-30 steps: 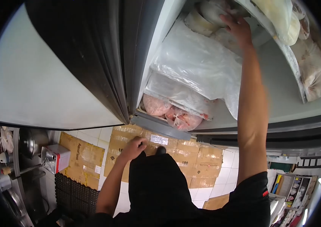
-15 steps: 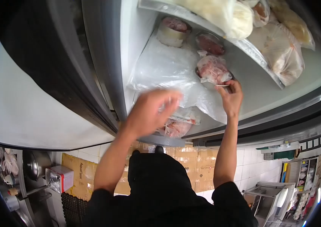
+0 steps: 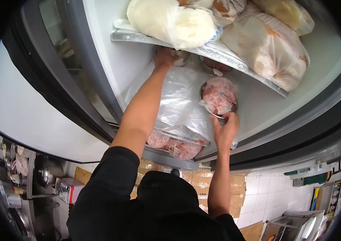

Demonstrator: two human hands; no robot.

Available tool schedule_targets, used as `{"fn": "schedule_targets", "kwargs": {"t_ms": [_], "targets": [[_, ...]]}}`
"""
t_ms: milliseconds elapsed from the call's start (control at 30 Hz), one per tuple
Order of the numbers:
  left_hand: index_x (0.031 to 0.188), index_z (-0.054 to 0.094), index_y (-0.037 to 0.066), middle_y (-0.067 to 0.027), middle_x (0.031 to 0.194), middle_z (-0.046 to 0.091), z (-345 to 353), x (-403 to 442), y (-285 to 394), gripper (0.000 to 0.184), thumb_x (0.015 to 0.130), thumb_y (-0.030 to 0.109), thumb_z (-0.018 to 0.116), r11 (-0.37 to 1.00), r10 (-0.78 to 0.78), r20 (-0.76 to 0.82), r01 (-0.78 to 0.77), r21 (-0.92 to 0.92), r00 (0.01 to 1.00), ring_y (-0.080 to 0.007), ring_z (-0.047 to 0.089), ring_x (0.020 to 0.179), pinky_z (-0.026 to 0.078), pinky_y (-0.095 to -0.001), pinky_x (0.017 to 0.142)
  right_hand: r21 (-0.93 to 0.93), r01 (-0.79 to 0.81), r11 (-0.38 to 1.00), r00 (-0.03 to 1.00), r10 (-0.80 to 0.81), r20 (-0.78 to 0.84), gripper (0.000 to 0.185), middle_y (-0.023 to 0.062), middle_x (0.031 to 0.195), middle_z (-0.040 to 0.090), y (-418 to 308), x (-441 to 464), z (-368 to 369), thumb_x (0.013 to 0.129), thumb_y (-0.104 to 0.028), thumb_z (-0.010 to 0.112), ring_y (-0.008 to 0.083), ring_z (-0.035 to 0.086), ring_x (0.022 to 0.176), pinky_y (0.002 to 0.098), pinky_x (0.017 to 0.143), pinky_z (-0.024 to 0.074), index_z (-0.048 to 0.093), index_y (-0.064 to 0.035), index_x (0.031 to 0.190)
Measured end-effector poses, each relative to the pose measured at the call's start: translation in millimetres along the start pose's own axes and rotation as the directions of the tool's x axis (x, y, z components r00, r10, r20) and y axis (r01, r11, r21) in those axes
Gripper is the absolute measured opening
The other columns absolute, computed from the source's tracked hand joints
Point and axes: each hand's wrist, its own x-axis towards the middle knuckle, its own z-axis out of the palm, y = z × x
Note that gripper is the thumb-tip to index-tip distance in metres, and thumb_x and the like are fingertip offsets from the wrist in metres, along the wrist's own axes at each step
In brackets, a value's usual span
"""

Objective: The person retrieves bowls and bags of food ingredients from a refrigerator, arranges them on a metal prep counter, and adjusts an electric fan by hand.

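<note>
In the head view my left hand [image 3: 165, 58] reaches deep under the upper shelf to a round, pale container [image 3: 182, 58]. Its thumb lies against the container's near side, and the other fingers are partly hidden. My right hand [image 3: 225, 126] pinches the near rim of a metal bowl [image 3: 235, 107]. A plastic bag of frozen pinkish meat [image 3: 219, 94] fills that bowl. Behind it, a second bowl with dark red contents [image 3: 215, 64] is partly covered by the upper shelf's edge. Clear plastic sheeting [image 3: 184, 98] covers the shelf beneath my left forearm.
Bulky bags of frozen food [image 3: 265, 48] crowd the upper shelf [image 3: 214, 54], whose metal lip juts over the containers. More bagged meat [image 3: 183, 148] lies on a level below. The open fridge door [image 3: 46, 104] stands at left. Cardboard [image 3: 200, 180] covers the floor.
My left hand has gone from above the plastic sheeting to the round container at the back. My right hand still holds the bowl's rim. The view has shifted, showing more of the upper shelf.
</note>
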Motion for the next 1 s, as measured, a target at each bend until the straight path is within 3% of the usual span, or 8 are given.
{"fn": "schedule_targets", "kwargs": {"t_ms": [233, 300, 333, 400, 467, 667, 833, 1000], "targets": [[0.118, 0.059, 0.007, -0.0142, 0.112, 0.064, -53, -9, 28, 0.062, 0.068, 0.038, 0.078, 0.999, 0.04, 0.078, -0.037, -0.035, 0.996, -0.0273, 0.06, 0.105, 0.047, -0.0365, 0.09, 0.108, -0.086, 0.99, 0.996, 0.089, -0.02, 0.045, 0.0152, 0.081, 0.049, 3, 3, 0, 0.063, -0.021, 0.084, 0.0327, 0.048, 0.078, 0.0394, 0.072, 0.0397, 0.048, 0.0004, 0.081], [0.115, 0.06, 0.005, -0.0116, 0.107, 0.067, -70, -4, 20, 0.055, 0.069, 0.031, 0.078, 0.961, 0.262, -0.173, -0.242, 0.132, 0.949, -0.0247, 0.063, 0.098, 0.049, -0.0345, 0.084, 0.122, -0.089, 0.989, 0.996, 0.089, 0.003, 0.045, 0.015, 0.08, 0.049, 5, 5, -2, 0.063, -0.02, 0.084, 0.0329, 0.048, 0.077, 0.0396, 0.071, 0.0398, 0.048, 0.0001, 0.081], [0.113, 0.062, 0.006, -0.0108, 0.103, 0.068, -104, -23, 42, 0.051, 0.069, 0.025, 0.08, 0.867, -0.033, -0.114, -0.029, -0.498, 0.993, -0.0233, 0.063, 0.093, 0.049, -0.0325, 0.082, 0.142, -0.083, 0.986, 0.996, 0.081, 0.022, 0.045, 0.015, 0.08, 0.049, 5, 7, -2, 0.063, -0.02, 0.084, 0.0329, 0.048, 0.077, 0.0396, 0.071, 0.0398, 0.048, 0.0001, 0.081], [0.104, 0.066, 0.005, -0.0108, 0.097, 0.068, -158, -48, 61, 0.046, 0.065, 0.023, 0.083, 0.825, -0.055, -0.037, 0.025, -0.564, 0.998, -0.0212, 0.063, 0.088, 0.049, -0.0301, 0.08, 0.124, -0.106, 0.987, 0.994, 0.101, 0.047, 0.045, 0.0143, 0.08, 0.049, 9, 8, -4, 0.063, -0.021, 0.084, 0.0316, 0.048, 0.076, 0.0387, 0.071, 0.0403, 0.048, -0.0003, 0.08], [0.078, 0.066, 0.003, -0.0096, 0.092, 0.067, -220, -76, 86, 0.041, 0.056, 0.029, 0.089, 0.934, -0.115, 0.113, 0.146, -0.327, 0.987, -0.021, 0.061, 0.086, 0.048, -0.0319, 0.079, 0.143, -0.101, 0.984, 0.994, 0.095, 0.052, 0.044, 0.0134, 0.08, 0.05, 13, 6, -2, 0.063, -0.021, 0.084, 0.0295, 0.049, 0.076, 0.0377, 0.072, 0.0408, 0.049, -0.0004, 0.079], [0.078, 0.068, 0.009, -0.0185, 0.123, 0.054, -328, -267, 78, 0.036, 0.051, 0.027, 0.086, 0.948, 0.14, -0.042, -0.146, -0.284, 0.989, -0.0366, 0.053, 0.112, 0.042, -0.0397, 0.095, 0.224, -0.248, 0.943, 0.961, 0.209, 0.181, 0.036, 0.0109, 0.086, 0.062, -11, 20, -21, 0.068, -0.02, 0.082, 0.0206, 0.055, 0.08, 0.0344, 0.077, 0.0463, 0.061, 0.0044, 0.085], [0.079, 0.065, 0.006, -0.0201, 0.13, 0.048, -381, -454, 23, 0.039, 0.055, 0.027, 0.086, 0.756, -0.466, 0.269, 0.538, -0.374, 0.843, -0.038, 0.048, 0.117, 0.04, -0.0393, 0.097, 0.518, -0.125, 0.846, 0.936, -0.072, 0.344, 0.04, 0.0087, 0.095, 0.058, -16, -14, -46, 0.066, -0.017, 0.082, 0.0202, 0.052, 0.087, 0.0342, 0.081, 0.0452, 0.056, 0.0016, 0.091], [0.083, 0.068, 0.005, -0.0205, 0.128, 0.048, -430, -602, -50, 0.042, 0.054, 0.031, 0.086, 0.731, -0.682, -0.038, 0.68, -0.053, 0.73, -0.0381, 0.047, 0.117, 0.04, -0.0408, 0.098, 0.618, -0.129, 0.775, 0.853, -0.232, 0.468, 0.033, 0.011, 0.085, 0.064, -125, -91, -56, 0.063, 0.001, 0.077, 0.0198, 0.058, 0.075, 0.033, 0.068, 0.05, 0.065, 0.0043, 0.094]]}}
